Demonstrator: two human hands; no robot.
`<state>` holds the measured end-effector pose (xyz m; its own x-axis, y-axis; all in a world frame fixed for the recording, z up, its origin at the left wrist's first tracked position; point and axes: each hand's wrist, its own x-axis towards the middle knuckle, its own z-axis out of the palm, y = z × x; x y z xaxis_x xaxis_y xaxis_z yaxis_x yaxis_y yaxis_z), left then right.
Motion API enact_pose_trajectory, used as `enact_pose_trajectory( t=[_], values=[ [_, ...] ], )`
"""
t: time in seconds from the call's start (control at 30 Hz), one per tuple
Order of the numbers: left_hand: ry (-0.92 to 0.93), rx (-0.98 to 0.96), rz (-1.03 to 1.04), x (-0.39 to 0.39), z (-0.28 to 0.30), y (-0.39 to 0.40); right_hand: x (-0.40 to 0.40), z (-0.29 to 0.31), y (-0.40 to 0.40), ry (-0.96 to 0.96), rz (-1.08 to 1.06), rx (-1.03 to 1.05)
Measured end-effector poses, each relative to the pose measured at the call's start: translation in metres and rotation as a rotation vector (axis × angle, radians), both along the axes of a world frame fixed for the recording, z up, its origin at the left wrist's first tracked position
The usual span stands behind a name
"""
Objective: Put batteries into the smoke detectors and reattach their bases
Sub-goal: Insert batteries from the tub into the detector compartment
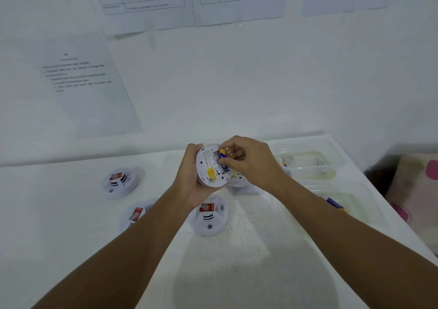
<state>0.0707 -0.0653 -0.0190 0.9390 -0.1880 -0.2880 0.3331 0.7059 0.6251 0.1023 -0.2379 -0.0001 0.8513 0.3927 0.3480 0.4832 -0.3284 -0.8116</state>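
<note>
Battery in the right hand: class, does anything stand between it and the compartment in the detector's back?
Nothing visible does. The right hand pinches the yellow and blue battery right at the open compartment in the back of the smoke detector, which the left hand holds. Only the right hand's own fingers cover part of the battery.
</note>
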Motion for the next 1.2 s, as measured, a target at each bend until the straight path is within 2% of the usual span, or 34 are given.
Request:
enact_pose_trajectory(
  t=[0.4,0.57,0.7,1.2],
  values=[
    [0.019,0.016,-0.022,-0.013,0.009,0.027,-0.004,0.006,0.022,0.117,0.069,0.105],
    [0.008,0.029,-0.010,-0.017,0.013,0.030,-0.005,0.003,0.030,0.076,0.074,0.126],
    [0.008,0.035,0.010,-0.019,0.018,0.031,-0.004,-0.002,0.033,-0.037,0.090,0.128],
    [0.029,0.108,0.121,-0.028,0.019,0.039,-0.001,-0.021,0.037,-0.498,0.063,-0.388]
  ],
)
